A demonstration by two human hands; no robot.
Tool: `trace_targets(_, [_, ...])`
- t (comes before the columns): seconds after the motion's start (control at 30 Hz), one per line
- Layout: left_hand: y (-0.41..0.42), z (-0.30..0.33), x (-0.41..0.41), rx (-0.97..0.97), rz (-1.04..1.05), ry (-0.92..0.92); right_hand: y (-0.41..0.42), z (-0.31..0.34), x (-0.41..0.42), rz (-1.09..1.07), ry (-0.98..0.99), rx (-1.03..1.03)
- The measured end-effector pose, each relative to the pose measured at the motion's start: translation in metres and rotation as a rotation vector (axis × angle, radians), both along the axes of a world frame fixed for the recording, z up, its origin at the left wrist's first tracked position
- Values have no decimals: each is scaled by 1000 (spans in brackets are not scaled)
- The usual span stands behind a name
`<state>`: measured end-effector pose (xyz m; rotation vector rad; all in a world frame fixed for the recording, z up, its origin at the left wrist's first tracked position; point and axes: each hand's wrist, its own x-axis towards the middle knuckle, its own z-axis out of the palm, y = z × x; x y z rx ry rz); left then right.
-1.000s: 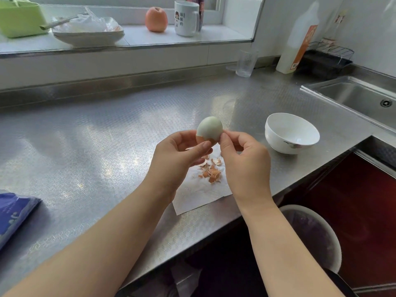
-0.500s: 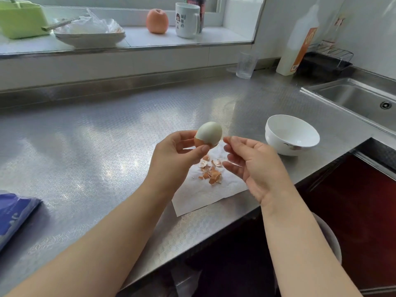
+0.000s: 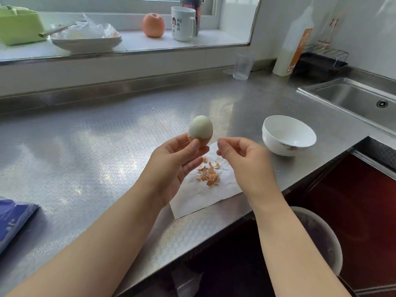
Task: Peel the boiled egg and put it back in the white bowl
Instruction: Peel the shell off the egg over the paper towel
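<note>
My left hand (image 3: 173,162) holds the boiled egg (image 3: 200,129) upright by its lower end, above the steel counter. The egg's upper part is bare and white; a band of brown shell remains at the bottom, between my fingers. My right hand (image 3: 244,161) hovers just right of the egg, not touching it, with thumb and forefinger pinched near each other; I cannot see anything between them. Brown shell bits (image 3: 209,173) lie on a white paper towel (image 3: 203,197) under both hands. The white bowl (image 3: 288,135) stands empty to the right.
A sink (image 3: 355,99) lies at the far right, with a clear glass (image 3: 243,65) and a white bottle (image 3: 292,46) behind the bowl. On the window sill are a mug (image 3: 183,23), an apple (image 3: 153,25) and a plate (image 3: 85,40). A blue bag (image 3: 12,219) lies at the left edge.
My right hand left the egg, opened over the towel, then rose again beside the egg with fingers pinched. My left hand has kept the egg and turned it more upright.
</note>
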<state>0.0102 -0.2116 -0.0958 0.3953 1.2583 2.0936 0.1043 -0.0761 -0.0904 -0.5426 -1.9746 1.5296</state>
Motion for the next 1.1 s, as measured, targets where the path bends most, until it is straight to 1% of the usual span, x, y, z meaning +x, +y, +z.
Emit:
trace_targets(0.07, [0,-1,0,12,-27,-14,-5,3,-4,29,57,-88])
trace_targets(0.13, [0,-1,0,17,-41,-19,-9,3,-7,26,83,-116])
trace_targets(0.2, [1,-1,1,-7,-30,23,-10,2,-8,-5,101,-119])
trace_targets(0.23, [1,-1,1,-46,-14,80,-10,2,-9,-25,107,-113])
trace_targets(0.33, [0,-2,3,-219,51,327,-8,2,-7,-49,110,-72])
trace_targets(0.4, [1,-3,4,-265,50,396,-6,2,-4,-49,87,18])
trace_targets(0.47, [1,-3,4,-253,-7,366,-4,2,-2,-53,56,116])
trace_targets(0.57, [0,0,3,-172,-105,252,-3,3,2,-70,50,267])
trace_targets(0.63, [-1,2,2,-118,-120,170,-4,4,3,-58,67,365])
trace_targets(0.7, [-2,3,1,-86,-121,128,-6,6,4,-26,79,440])
trace_targets(0.9, [-1,3,0,-65,-137,112,-4,10,6,2,48,619])
trace_targets(1.1, [-3,4,2,-116,-146,140,-7,6,5,-134,140,885])
